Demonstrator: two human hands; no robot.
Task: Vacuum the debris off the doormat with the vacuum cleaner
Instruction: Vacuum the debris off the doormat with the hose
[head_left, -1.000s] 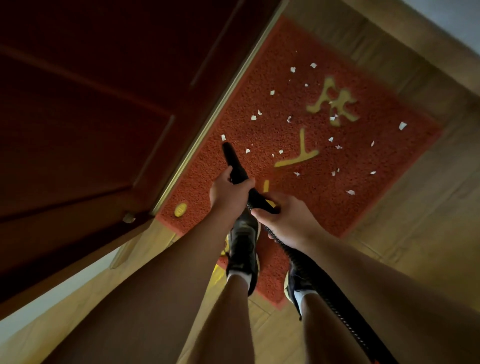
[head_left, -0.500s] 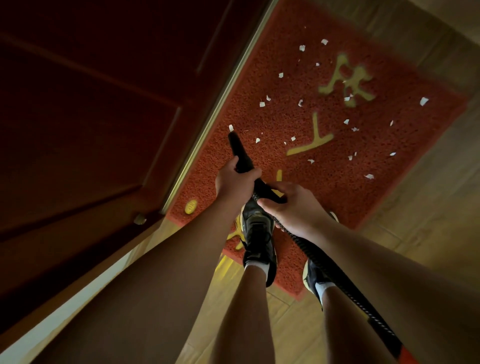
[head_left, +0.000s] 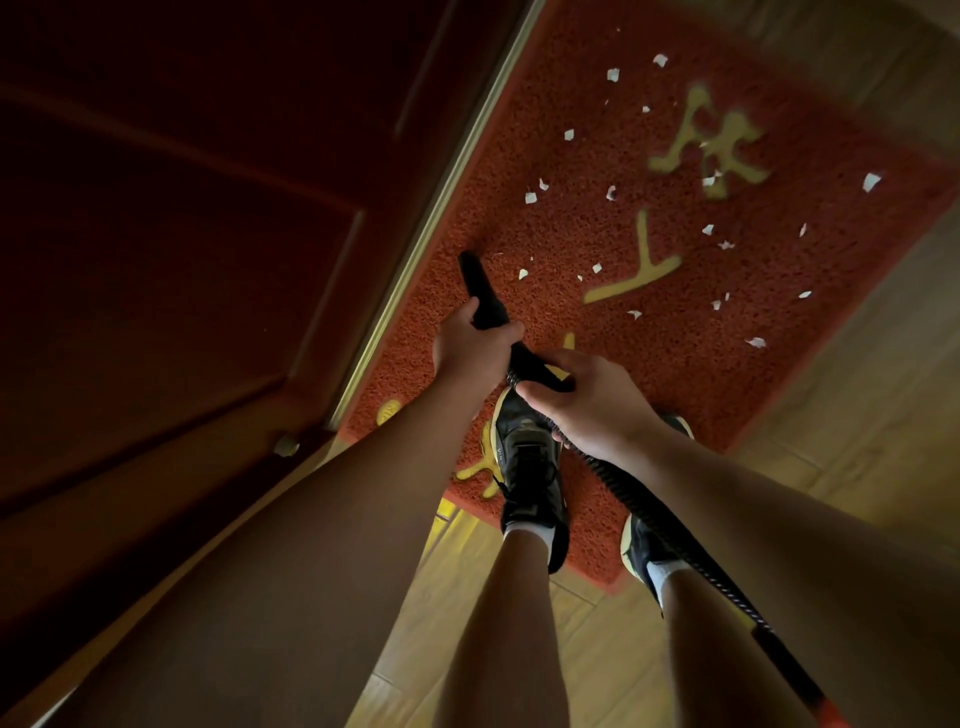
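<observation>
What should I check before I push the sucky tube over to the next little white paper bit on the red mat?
1. Left hand grips the nozzle: ok.
2. Right hand holds the hose where it joins the nozzle: ok.
3. Nozzle tip points down at the doormat: ok.
4. Way is free to the nearest scrap, just right of the tip: ok.
5. Vacuum is switched on: cannot tell.
6. Feet are off the doormat: not ok, a shoe stands on its near part.
</observation>
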